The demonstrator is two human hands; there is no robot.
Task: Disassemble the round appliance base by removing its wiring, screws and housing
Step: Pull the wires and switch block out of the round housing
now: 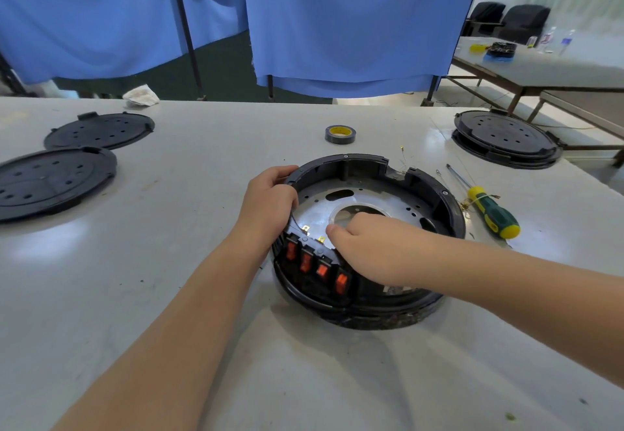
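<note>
Round base (418,190) sits mid-worktop (169,295), open side up, metal plate (368,199) exposed inside. Left hand (268,202) curls over the left rim, fingertips hidden behind it. Right hand (368,245) reaches inside near the red switches (315,266), fingers curled under; can't tell if it pinches a wire. Screwdriver (486,206) lies right of the base, loose wires just beside it, tape roll (340,134) behind. Black covers (54,180) at left, one cut off by the frame.

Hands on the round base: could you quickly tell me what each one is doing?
Left hand: grips the round base's rim.
Right hand: curled inside it; hold cannot be told.
</note>
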